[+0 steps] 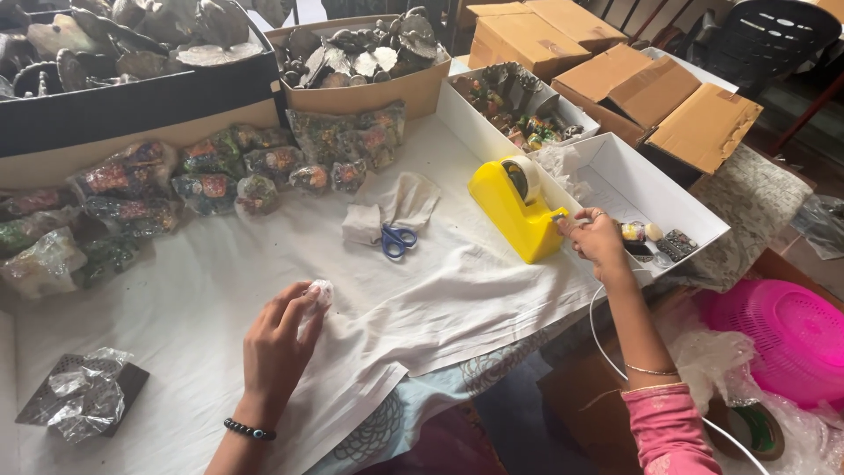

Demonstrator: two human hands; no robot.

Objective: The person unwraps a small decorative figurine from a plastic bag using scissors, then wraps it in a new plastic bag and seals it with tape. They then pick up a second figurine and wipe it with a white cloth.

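Nearest the camera, the left hand rested on the white cloth covering the worktop, its fingers curled around a small wrapped bundle pressed against the cloth. That bundle lay well to the left of the yellow tape dispenser and nearer the camera. The right hand was just right of the dispenser, fingers pinched at its front end where the tape comes off; whether it held tape I could not tell. Blue-handled scissors lay on a folded white rag just left of the dispenser. Right of the dispenser stood a white box with small painted pieces inside. Far left of the dispenser, colourful plastic-wrapped packets lay in rows. A pink basket sat to its lower right.
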